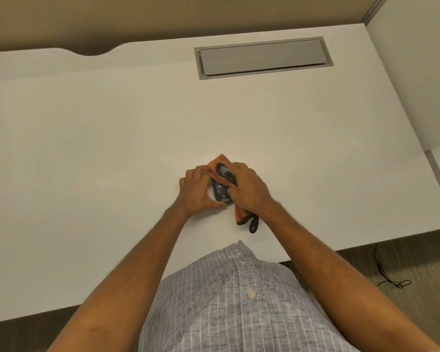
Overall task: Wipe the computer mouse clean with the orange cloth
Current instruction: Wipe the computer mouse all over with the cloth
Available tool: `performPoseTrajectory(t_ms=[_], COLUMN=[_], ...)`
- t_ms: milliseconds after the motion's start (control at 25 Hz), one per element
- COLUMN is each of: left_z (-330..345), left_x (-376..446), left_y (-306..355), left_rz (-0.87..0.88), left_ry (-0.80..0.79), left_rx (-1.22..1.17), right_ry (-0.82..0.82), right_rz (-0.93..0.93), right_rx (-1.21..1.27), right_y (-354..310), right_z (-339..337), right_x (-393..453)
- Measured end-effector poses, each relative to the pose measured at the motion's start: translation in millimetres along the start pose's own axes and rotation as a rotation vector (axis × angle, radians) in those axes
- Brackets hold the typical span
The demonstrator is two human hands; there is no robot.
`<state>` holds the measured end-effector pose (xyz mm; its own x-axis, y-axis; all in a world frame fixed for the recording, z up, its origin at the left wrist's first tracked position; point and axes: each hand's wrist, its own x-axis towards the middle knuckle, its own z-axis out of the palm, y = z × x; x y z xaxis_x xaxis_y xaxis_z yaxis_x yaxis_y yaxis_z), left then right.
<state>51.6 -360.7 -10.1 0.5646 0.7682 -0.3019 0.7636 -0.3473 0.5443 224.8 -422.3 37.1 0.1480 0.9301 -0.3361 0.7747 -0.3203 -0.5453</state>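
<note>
A dark grey computer mouse [221, 192] lies on the white desk [112, 148] near its front edge. My left hand [197, 193] grips the mouse from its left side, thumb at the near end. My right hand [249, 190] is closed on the orange cloth [215, 167], which wraps over the mouse's far and right side. A fold of the orange cloth and its dark hanging loop stick out below the right wrist. The far part of the mouse is partly covered by the cloth and fingers.
A grey cable hatch [263, 58] is set into the desk at the back. A white partition [417, 72] stands along the right side. A thin black cable [389, 278] lies on the floor to the right of the desk's front edge.
</note>
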Motion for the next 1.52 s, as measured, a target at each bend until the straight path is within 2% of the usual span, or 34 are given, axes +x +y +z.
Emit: performPoseTrajectory(t_ms=[320,560,720,960,1240,1520], left_z=[0,5,5,2,3,3], left_x=[0,1,2,0,1,-1], left_y=[0,-3,-4,-2,-2,-4], left_rz=[-0.023,-0.003,-0.003,0.001,0.004,0.006], left_ry=[-0.011,0.002,-0.005,-0.003,0.015,0.012], left_rx=[-0.033,0.001,-0.004,-0.021,0.005,-0.044], right_ry=[0.050,-0.015,-0.015,0.133,0.062,0.085], right_rz=[-0.062,-0.032,0.003,0.023,0.097,-0.022], right_rx=[0.089,0.097,0.153,0.285,0.136,0.120], right_y=[22,34,38,26,6,15], right_z=[25,36,39,33,10,26], right_x=[-68,-90,-90,-69,20,-46])
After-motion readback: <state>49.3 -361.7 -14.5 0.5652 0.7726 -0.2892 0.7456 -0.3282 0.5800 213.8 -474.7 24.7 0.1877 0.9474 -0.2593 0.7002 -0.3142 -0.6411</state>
